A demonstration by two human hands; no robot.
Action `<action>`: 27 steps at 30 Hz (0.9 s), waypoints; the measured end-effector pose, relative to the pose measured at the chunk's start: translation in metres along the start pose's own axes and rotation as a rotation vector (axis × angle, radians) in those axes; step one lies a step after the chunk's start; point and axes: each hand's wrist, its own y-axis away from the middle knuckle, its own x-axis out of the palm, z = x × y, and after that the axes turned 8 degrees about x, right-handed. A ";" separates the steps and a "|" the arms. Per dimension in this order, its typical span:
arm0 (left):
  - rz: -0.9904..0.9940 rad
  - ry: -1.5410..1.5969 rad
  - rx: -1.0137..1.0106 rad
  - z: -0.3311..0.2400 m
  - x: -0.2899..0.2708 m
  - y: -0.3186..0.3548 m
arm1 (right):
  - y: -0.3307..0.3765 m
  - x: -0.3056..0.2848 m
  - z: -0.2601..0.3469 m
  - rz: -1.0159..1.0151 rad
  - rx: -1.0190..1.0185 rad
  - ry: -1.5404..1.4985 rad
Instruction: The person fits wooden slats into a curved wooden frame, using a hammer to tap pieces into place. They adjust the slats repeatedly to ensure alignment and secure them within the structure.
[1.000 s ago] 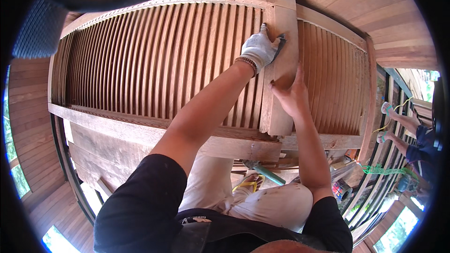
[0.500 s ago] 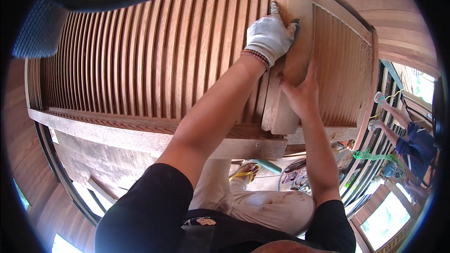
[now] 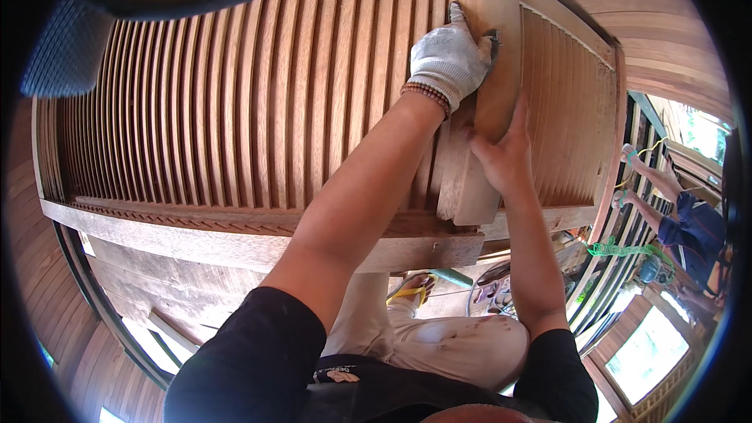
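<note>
slatted panel (image 3: 235, 102) | post (image 3: 489, 102) | another person (image 3: 689, 223) right

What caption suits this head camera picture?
Gloved left hand and bare right hand press on a slatted wooden panel's upright.

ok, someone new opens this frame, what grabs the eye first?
The big slatted wooden panel fills most of the view. At upper centre the gloved left hand presses a small dark tool against the panel's upright wooden post, and the bare right hand lies flat on the post just below. Another person's legs show at the right edge.
</note>
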 end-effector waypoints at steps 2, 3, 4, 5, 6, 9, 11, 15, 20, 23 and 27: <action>0.006 -0.009 0.001 -0.001 0.000 0.000 | 0.001 -0.002 0.005 -0.003 0.022 0.030; 0.006 0.000 -0.004 -0.001 -0.001 0.001 | 0.002 -0.003 0.006 -0.004 0.027 0.027; 0.006 0.009 -0.008 -0.001 -0.002 0.002 | 0.003 -0.004 0.007 -0.005 0.032 0.024; 0.004 0.019 -0.011 -0.002 -0.003 0.002 | 0.004 -0.005 0.009 -0.007 0.035 0.021; 0.002 0.018 -0.015 -0.003 -0.003 0.002 | 0.005 -0.005 0.010 -0.017 0.012 0.032; -0.021 0.008 -0.021 -0.003 -0.002 0.003 | 0.006 -0.004 0.013 -0.027 -0.021 0.043; -0.059 -0.011 -0.013 -0.002 0.000 0.002 | 0.005 -0.005 0.010 -0.009 0.003 0.022; -0.049 0.084 -0.042 0.004 0.002 -0.004 | 0.003 -0.008 0.005 0.014 -0.024 -0.031; -0.177 0.211 -0.049 0.006 0.010 -0.006 | 0.000 -0.015 -0.006 0.032 -0.015 -0.053; -0.430 0.413 0.039 0.009 0.026 -0.006 | 0.003 -0.027 0.000 0.052 -0.027 -0.076; -0.458 0.676 0.101 0.027 0.054 -0.021 | 0.006 -0.042 -0.011 0.050 -0.047 -0.029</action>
